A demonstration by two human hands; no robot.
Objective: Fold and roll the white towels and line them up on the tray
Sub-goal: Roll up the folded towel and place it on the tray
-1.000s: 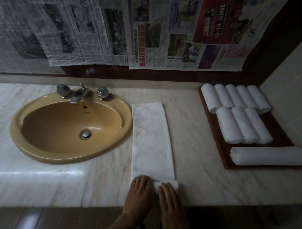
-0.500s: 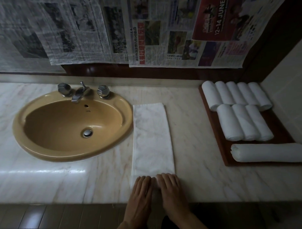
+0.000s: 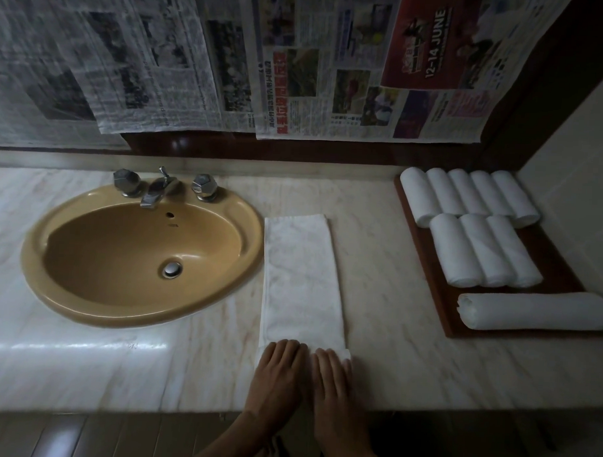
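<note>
A white towel (image 3: 301, 279), folded into a long narrow strip, lies flat on the marble counter just right of the sink. Its near end is turned into a small roll under my hands. My left hand (image 3: 279, 374) and my right hand (image 3: 334, 380) lie side by side, palms down, fingers flat on that rolled end. On the right stands a dark wooden tray (image 3: 559, 258) with several rolled white towels (image 3: 465, 196) in two rows, and one longer roll (image 3: 533, 310) lying crosswise at its near end.
A tan oval sink (image 3: 69, 288) with a chrome tap (image 3: 154, 192) fills the counter's left. Newspaper sheets (image 3: 299, 64) cover the back wall. A pale wall (image 3: 574, 203) closes the right side. The counter's front edge runs just behind my wrists.
Both hands have pushed the towel's near end a little forward, so the small roll has grown and the flat strip is slightly shorter.
</note>
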